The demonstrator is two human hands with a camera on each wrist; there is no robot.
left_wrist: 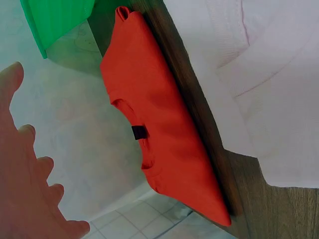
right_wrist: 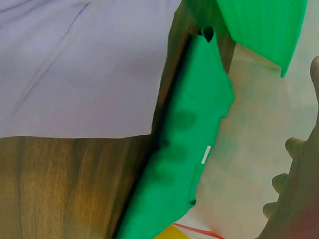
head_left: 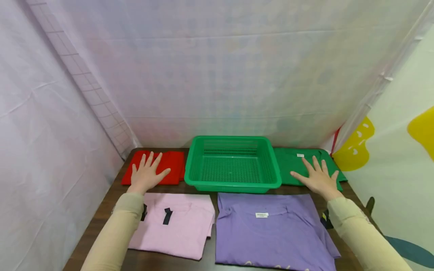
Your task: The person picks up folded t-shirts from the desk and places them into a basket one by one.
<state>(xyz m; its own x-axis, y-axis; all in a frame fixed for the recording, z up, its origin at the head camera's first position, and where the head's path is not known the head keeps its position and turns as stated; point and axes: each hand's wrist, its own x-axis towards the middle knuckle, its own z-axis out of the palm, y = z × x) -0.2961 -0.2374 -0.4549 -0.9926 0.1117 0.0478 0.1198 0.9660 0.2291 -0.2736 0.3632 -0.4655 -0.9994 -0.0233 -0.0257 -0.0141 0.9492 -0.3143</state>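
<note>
With fingers spread, my left hand (head_left: 145, 175) hovers over a folded red shirt (head_left: 173, 169) at the back left; in the left wrist view a gap shows between hand and shirt (left_wrist: 154, 109). My right hand (head_left: 318, 178), also spread and holding nothing, is above a folded green shirt (head_left: 288, 165) at the back right. A green plastic basket (head_left: 232, 185) with slotted walls stands between these two shirts. Nearer to me, a folded pink shirt (head_left: 179, 233) with a black neck tag lies left, and a larger folded purple shirt (head_left: 271, 241) with a white label lies right.
The dark wooden table (head_left: 98, 229) holds all the shirts and the basket. A pale curtain (head_left: 230, 75) hangs right behind its back edge, with more white sheets at left and right. Yellow shapes (head_left: 352, 154) mark the right sheet.
</note>
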